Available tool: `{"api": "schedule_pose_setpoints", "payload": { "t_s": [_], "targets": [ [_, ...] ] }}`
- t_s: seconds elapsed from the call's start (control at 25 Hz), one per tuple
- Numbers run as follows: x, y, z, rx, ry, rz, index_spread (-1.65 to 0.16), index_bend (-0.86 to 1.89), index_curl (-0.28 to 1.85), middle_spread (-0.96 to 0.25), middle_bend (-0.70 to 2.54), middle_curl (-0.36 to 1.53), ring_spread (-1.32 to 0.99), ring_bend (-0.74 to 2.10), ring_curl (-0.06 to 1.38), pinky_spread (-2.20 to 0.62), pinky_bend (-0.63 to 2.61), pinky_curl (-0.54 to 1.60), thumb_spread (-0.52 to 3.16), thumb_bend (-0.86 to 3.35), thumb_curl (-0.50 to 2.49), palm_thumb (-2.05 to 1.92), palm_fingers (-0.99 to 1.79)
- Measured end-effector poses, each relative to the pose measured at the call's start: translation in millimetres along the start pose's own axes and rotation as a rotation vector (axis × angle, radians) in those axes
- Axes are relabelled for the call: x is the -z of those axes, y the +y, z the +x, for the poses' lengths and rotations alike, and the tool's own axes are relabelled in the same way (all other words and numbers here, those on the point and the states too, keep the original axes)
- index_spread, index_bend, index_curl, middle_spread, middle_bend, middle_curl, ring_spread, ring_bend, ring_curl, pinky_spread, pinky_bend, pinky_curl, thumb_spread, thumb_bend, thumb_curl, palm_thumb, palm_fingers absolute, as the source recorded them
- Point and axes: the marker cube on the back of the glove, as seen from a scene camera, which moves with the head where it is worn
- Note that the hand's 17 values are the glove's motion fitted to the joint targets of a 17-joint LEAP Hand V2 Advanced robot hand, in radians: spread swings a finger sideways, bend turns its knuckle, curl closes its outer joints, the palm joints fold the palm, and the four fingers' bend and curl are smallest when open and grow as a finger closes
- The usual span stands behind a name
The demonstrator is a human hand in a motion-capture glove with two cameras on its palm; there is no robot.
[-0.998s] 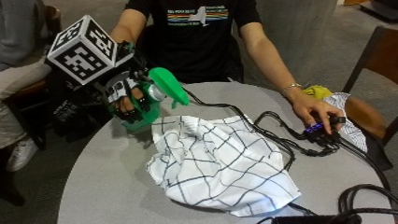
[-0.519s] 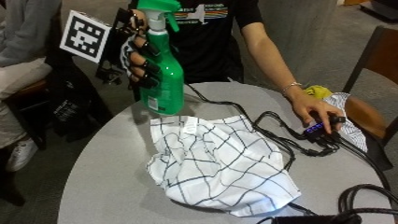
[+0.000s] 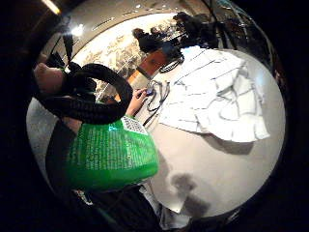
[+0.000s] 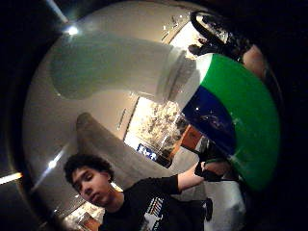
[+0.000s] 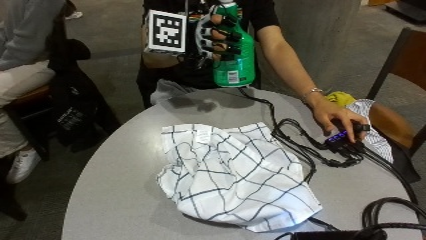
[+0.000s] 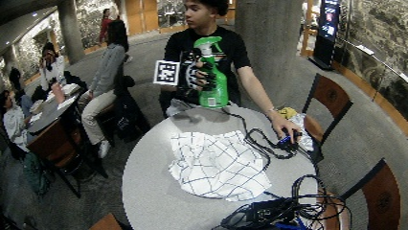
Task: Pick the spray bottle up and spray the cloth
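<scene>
- Right hand (image 5: 214, 37) is up in the air above the far edge of the table (image 5: 120, 170), fingers wrapped around the spray bottle (image 5: 234, 60).
- Bottle is green and upright, base clear of the tabletop. The wide outside view shows its trigger head (image 6: 207, 45) at the top, about level with the person's chest.
- Little-finger palm view: the bottle's green label (image 3: 112, 154) fills the area next to the palm, with the table and cloth (image 3: 217, 96) beyond it.
- Thumb palm view: bottle shoulder and pale spray head (image 4: 115, 65) sit close to the camera; the fingers barely show there.
- Cloth (image 5: 233, 175) is white with a dark grid pattern and lies crumpled around the middle of the table, reaching toward the near edge. It is well apart from the bottle and nothing touches it.
- The bare left hand (image 5: 339, 122) rests on a small device with blue lights (image 5: 339, 137) near the table's right edge.
- Black cables (image 5: 293, 135) run from the far edge, along the cloth's right side, to that device; more cable is coiled at the near right corner (image 5: 393, 210).
- A wooden chair (image 5: 399, 70) stands off the right side with a striped cloth (image 5: 373, 130) on the seat.
</scene>
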Motion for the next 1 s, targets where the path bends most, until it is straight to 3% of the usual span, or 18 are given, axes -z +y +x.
{"api": "schedule_pose_setpoints", "payload": {
  "t_s": [0.52,1.0],
  "targets": [
    [-97,7,52,-0.099,-0.016,-0.126,-0.22,0.11,0.26,-0.03,0.21,0.46,-0.03,0.41,0.38,0.08,0.47,0.32,0.73,-0.03,0.61,0.96,1.04],
    [-116,25,68,-0.125,0.015,-0.203,-0.22,0.11,0.27,-0.03,0.20,0.45,-0.03,0.39,0.38,0.09,0.45,0.32,0.79,-0.03,0.58,0.94,1.03]
  ]
}}
